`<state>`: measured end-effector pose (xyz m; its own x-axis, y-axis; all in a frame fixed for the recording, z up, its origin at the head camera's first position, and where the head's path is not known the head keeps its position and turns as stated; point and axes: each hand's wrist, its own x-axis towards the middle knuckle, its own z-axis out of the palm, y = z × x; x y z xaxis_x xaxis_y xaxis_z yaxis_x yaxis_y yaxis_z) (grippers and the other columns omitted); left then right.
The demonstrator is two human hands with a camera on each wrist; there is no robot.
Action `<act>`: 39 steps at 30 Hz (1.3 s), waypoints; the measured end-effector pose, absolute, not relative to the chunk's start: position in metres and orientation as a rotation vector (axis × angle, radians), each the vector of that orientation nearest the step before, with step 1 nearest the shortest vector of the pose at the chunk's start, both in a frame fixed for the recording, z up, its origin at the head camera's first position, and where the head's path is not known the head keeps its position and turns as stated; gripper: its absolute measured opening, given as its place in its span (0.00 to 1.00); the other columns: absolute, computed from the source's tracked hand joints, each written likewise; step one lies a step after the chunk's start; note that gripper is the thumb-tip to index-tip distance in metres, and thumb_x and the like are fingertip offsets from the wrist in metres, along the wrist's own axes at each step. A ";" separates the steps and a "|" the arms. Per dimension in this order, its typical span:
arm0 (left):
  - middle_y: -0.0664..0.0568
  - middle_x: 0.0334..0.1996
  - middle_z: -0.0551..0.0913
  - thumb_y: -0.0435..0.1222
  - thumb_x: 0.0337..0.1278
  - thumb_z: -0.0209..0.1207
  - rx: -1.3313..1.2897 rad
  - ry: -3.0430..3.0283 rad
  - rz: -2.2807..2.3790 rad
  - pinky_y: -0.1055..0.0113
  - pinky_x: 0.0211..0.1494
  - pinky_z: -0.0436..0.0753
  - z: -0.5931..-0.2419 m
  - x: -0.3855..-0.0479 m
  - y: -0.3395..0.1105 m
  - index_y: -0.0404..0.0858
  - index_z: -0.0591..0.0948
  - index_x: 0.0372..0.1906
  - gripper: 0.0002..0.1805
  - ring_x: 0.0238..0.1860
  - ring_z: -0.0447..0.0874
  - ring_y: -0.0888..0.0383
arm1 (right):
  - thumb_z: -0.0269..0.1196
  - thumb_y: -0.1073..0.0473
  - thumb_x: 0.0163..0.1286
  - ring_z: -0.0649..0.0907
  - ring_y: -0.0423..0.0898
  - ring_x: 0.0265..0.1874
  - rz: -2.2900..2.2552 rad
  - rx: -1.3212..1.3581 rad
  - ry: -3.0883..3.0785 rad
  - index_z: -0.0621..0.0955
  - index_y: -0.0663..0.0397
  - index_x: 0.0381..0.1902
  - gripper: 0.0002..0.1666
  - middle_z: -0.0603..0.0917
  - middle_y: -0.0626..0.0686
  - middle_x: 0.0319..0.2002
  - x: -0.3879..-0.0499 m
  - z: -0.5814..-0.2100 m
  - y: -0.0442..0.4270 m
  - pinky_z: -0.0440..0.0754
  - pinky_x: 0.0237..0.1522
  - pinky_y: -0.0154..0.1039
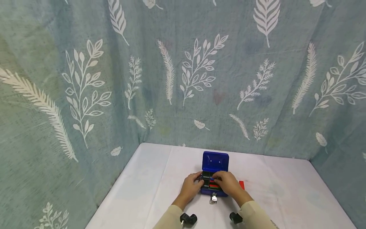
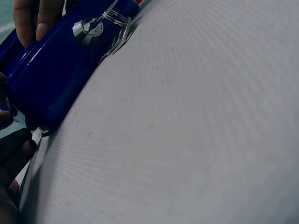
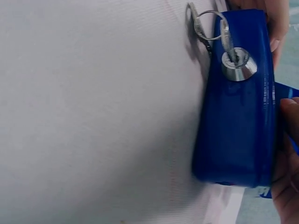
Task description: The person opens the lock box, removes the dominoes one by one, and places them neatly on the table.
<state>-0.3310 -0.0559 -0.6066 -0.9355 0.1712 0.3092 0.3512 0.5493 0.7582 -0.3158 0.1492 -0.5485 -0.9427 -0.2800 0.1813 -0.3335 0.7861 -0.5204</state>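
Note:
A blue metal cash box (image 1: 213, 193) stands on the table with its lid (image 1: 215, 161) raised. Inside is a black compartment tray (image 1: 206, 174); red and green pieces (image 1: 213, 186) lie in its right part. My left hand (image 1: 190, 187) holds the box's left side, thumb at the rim and fingers outside. Over the tray, my right hand (image 1: 227, 183) pinches a small blue piece (image 1: 212, 179) at its fingertips; its exact kind is too small to tell. Keys on a ring (image 3: 211, 25) hang from the front lock (image 3: 238, 64), one key inserted.
A red object (image 1: 241, 184) lies just right of the box, partly behind the right hand. White cloth covers the table (image 1: 160, 184). A leaf-patterned curtain (image 1: 171, 127) rises behind and at both sides. Dark wrist devices (image 1: 188, 218) sit beside the sleeves.

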 end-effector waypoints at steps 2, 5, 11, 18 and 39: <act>0.57 0.48 0.84 0.41 0.56 0.60 -0.431 -2.588 -1.341 0.54 0.60 0.73 -0.608 -0.329 -0.057 0.42 0.80 0.61 0.25 0.52 0.79 0.56 | 0.68 0.61 0.62 0.82 0.46 0.42 0.876 0.489 -2.867 0.86 0.45 0.38 0.07 0.85 0.44 0.39 -0.315 -0.551 0.149 0.79 0.51 0.51; 0.56 0.49 0.84 0.41 0.56 0.60 -0.436 -2.578 -1.332 0.53 0.60 0.73 -0.609 -0.329 -0.057 0.42 0.80 0.61 0.25 0.52 0.79 0.55 | 0.69 0.61 0.62 0.82 0.46 0.42 0.899 0.465 -2.827 0.86 0.46 0.38 0.07 0.85 0.44 0.40 -0.313 -0.554 0.149 0.80 0.51 0.51; 0.56 0.46 0.85 0.41 0.57 0.61 -0.484 -2.543 -1.324 0.55 0.58 0.75 -0.609 -0.331 -0.056 0.41 0.81 0.60 0.24 0.50 0.80 0.58 | 0.68 0.61 0.62 0.83 0.49 0.45 0.946 0.415 -2.700 0.85 0.50 0.43 0.10 0.85 0.46 0.41 -0.313 -0.559 0.153 0.79 0.51 0.52; 0.55 0.45 0.85 0.40 0.56 0.61 -0.505 -2.533 -1.334 0.54 0.57 0.75 -0.606 -0.330 -0.055 0.39 0.81 0.59 0.24 0.49 0.80 0.57 | 0.68 0.63 0.63 0.80 0.41 0.37 1.046 0.355 -2.597 0.84 0.51 0.47 0.14 0.81 0.41 0.34 -0.313 -0.564 0.160 0.80 0.45 0.47; 0.54 0.45 0.84 0.41 0.57 0.62 -0.486 -2.525 -1.352 0.54 0.57 0.75 -0.610 -0.333 -0.056 0.39 0.81 0.59 0.24 0.49 0.79 0.56 | 0.66 0.63 0.65 0.82 0.43 0.36 1.337 0.118 -2.591 0.84 0.54 0.49 0.14 0.85 0.48 0.39 -0.304 -0.563 0.183 0.81 0.41 0.43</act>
<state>-0.3325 -0.0558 -0.6104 -0.9169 0.1776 0.3574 0.3959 0.5178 0.7584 -0.3035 0.1830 -0.5632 -0.9719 0.0308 0.2335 -0.1725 0.5821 -0.7946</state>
